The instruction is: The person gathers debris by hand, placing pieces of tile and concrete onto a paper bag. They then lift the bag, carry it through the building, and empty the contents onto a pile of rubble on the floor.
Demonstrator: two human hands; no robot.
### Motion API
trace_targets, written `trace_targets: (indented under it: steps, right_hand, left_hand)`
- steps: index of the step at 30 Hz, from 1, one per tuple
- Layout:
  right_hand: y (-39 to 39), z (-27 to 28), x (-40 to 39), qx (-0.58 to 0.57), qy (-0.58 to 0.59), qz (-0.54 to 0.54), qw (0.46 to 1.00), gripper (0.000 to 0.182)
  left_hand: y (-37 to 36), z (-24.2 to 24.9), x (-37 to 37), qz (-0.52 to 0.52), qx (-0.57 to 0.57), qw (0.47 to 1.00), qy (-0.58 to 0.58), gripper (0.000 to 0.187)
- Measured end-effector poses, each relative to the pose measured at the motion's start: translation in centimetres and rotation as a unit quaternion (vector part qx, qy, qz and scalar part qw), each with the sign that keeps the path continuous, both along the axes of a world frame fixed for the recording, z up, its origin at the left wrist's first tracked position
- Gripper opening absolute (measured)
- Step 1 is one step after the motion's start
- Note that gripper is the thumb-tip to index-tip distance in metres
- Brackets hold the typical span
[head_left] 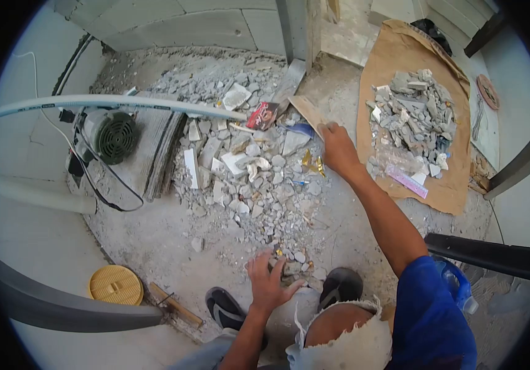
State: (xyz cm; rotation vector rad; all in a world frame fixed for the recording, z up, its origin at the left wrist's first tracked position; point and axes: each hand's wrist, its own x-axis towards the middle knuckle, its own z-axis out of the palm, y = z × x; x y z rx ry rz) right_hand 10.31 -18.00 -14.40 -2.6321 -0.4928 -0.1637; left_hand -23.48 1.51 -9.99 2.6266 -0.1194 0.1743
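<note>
My right hand (340, 148) is closed on the near end of a flat tan board (307, 114), which slants away over the far right side of a rubble heap (259, 160). Close to my feet, my left hand (268, 282) is open, fingers spread, its fingertips right at small grey chunks (293, 266) at the heap's near end. Broken concrete, white tile pieces and dust make up the heap. A red wrapper (262, 116), a blue scrap (301, 129) and gold foil (312, 161) lie in it, left of the board.
On the right, a brown paper sheet (373, 58) bears a second rubble pile (416, 111). A green motor (114, 135) and a white pipe (148, 102) are on the left. A yellow round cover (115, 285) and a blue bottle (453, 280) lie nearer me.
</note>
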Motion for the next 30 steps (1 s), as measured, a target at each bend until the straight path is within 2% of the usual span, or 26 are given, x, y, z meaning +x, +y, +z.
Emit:
trace_targets:
  steps: [4, 7, 9, 12, 15, 16, 18, 20, 22, 25, 26, 27, 29, 30]
  right_hand:
    - [-0.2, 1.0, -3.3, 0.024, 0.007, 0.069, 0.997, 0.042]
    - [1.2, 1.6, -6.1, 0.037, 0.073, 0.071, 0.994, 0.049]
    - [2.2, 1.5, -7.8, 0.054, 0.07, 0.068, 0.994, 0.048]
    - [2.9, 1.6, -11.2, 0.084, 0.101, 0.072, 0.989, 0.049]
    - [2.7, 1.7, -15.1, 0.138, 0.122, 0.075, 0.98, 0.05]
    - [2.2, 1.6, -16.2, 0.161, 0.124, 0.074, 0.976, 0.05]
    - [0.7, 2.2, -16.9, 0.196, 0.154, 0.059, 0.967, 0.05]
    - [-1.6, 2.5, -16.4, 0.198, 0.072, 0.005, 0.978, 0.044]
    - [-3.7, 4.5, -15.0, 0.098, 0.153, -0.093, 0.979, 0.037]
    - [-5.9, 3.8, -12.9, 0.005, 0.172, -0.171, 0.97, 0.035]
    - [-5.6, 3.3, -12.6, 0.0, 0.144, -0.17, 0.975, 0.035]
    - [-5.2, 2.6, -12.4, -0.005, 0.118, -0.168, 0.979, 0.036]
    - [-3.9, 0.9, -12.0, -0.02, 0.086, -0.16, 0.983, 0.038]
    - [-3.1, 0.0, -11.7, -0.031, 0.08, -0.153, 0.985, 0.039]
  left_hand:
    - [-3.9, -2.2, -3.3, -0.104, 0.006, 0.993, 0.063, 0.074]
    - [-4.9, -3.3, -4.9, -0.158, 0.038, 0.983, 0.09, 0.068]
    - [-4.8, -3.8, -4.6, -0.182, 0.071, 0.976, 0.101, 0.066]
    - [-3.3, -5.8, -3.7, -0.241, 0.146, 0.956, 0.081, 0.063]
    - [-2.4, -6.3, -1.9, -0.268, 0.183, 0.945, -0.027, 0.056]
    - [-1.5, -6.3, -0.9, -0.262, 0.222, 0.937, -0.067, 0.049]
    - [0.4, -6.3, 1.2, -0.211, 0.232, 0.945, -0.096, 0.044]
    - [2.4, -5.5, 3.2, -0.166, 0.229, 0.954, -0.103, 0.046]
    - [3.8, -3.5, 4.4, -0.127, 0.211, 0.965, -0.09, 0.054]
    - [4.8, -2.0, 3.0, -0.003, 0.129, 0.989, -0.066, 0.067]
    - [4.8, -2.0, 2.2, 0.082, 0.128, 0.987, -0.043, 0.077]
    - [4.5, -2.9, 1.1, 0.192, 0.083, 0.978, -0.027, 0.076]
    - [2.8, -5.6, -0.8, 0.407, -0.008, 0.913, 0.002, 0.075]
    - [1.8, -5.9, -1.3, 0.476, -0.036, 0.878, 0.044, 0.076]
